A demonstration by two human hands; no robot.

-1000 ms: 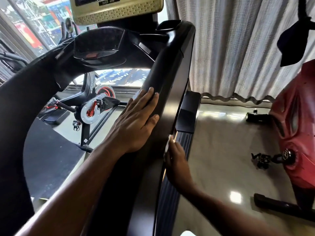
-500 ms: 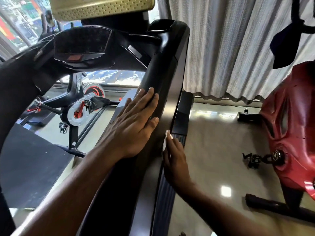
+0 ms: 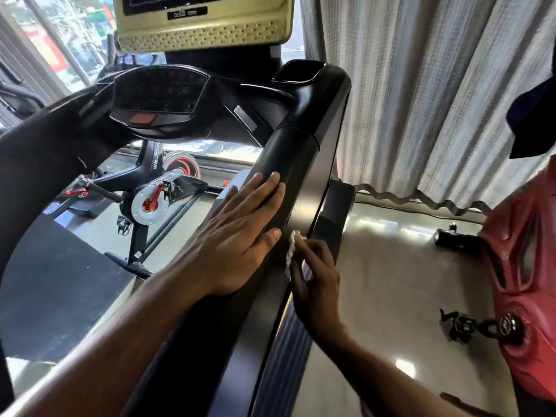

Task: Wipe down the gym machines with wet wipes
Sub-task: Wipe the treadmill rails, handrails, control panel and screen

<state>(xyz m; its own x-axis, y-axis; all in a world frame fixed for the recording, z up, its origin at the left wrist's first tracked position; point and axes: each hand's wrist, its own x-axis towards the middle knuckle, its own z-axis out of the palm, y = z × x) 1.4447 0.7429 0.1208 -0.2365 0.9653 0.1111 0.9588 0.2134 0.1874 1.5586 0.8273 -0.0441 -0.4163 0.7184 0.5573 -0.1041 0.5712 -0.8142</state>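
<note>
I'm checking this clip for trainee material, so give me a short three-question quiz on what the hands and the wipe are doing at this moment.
1. True or false: the left hand lies flat, fingers straight, on the treadmill's black side rail.
2. Which hand holds the white wet wipe? A) left hand B) right hand C) neither
3. Fill in: the wipe is pressed against the rail's ______ edge, the side facing the curtain.

Key
1. True. The palm and straight fingers rest on the rail, holding nothing.
2. B. The right hand's fingers hold the wipe against the rail.
3. Right, or outer. The red machine stands on that side too.
</note>
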